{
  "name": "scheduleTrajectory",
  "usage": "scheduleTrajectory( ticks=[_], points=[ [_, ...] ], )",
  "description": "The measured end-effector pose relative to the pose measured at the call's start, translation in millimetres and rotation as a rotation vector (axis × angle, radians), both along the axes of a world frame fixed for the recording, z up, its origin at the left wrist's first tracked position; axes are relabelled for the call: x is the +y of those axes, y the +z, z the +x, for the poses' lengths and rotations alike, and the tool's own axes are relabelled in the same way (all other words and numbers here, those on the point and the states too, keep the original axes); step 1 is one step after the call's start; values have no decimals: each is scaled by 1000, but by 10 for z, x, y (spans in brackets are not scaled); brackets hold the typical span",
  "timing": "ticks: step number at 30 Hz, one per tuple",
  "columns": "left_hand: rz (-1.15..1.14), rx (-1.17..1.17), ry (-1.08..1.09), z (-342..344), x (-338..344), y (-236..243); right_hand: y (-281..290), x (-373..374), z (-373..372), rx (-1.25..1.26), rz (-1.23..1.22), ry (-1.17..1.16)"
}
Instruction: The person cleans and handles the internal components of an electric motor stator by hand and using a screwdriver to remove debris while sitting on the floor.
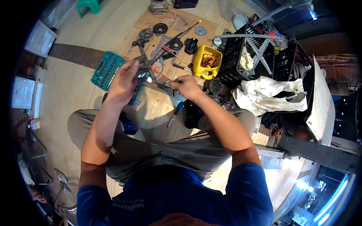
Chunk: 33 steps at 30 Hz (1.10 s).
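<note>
My left hand (124,81) is closed on a grimy metal part (144,64), raised at the centre of the view, partly hidden by my fingers. My right hand (184,86), just right of it, pinches a thin orange-red rod or tool (165,76); its far end is hard to make out. Beneath and left of my left hand lies an open teal socket case (103,69). A blue-handled screwdriver (177,111) lies on the floor between my legs. A red-handled screwdriver (167,49) and a black-handled one (181,67) lie beyond my hands.
A cardboard sheet (137,20) holds several dark parts. To the right are a yellow cut container (200,71) of small parts, black crates (232,64) and white rags (256,96). A green stool (88,5) stands at upper left; another person's hand (37,195) shows at lower left.
</note>
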<state>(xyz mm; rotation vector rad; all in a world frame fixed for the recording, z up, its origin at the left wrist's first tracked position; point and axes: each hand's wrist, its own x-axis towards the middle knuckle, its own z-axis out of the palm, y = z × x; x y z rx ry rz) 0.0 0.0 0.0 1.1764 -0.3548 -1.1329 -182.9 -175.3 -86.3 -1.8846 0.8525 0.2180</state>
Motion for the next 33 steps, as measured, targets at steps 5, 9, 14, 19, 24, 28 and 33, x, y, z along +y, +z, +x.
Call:
scheduleTrajectory(
  ticks=[5,9,14,19,24,28,33],
  points=[
    [-27,-4,40,43,11,43,-916,-323,-460,425,-451,240],
    [-39,-18,30,71,35,44,-1109,-933,-621,470,-478,-213],
    [-34,-62,73,101,99,84,-732,-1291,-477,153,-335,-757],
    [-25,-92,157,125,138,187,115,-912,-252,-178,-341,-642],
    [-11,-172,142,220,213,377,1235,-192,-886,11,-787,157],
    [-110,-206,208,319,248,507,1488,175,-1362,582,-863,556],
    [-207,-253,280,589,399,584,1378,198,-1567,439,-980,691]
  ],
)
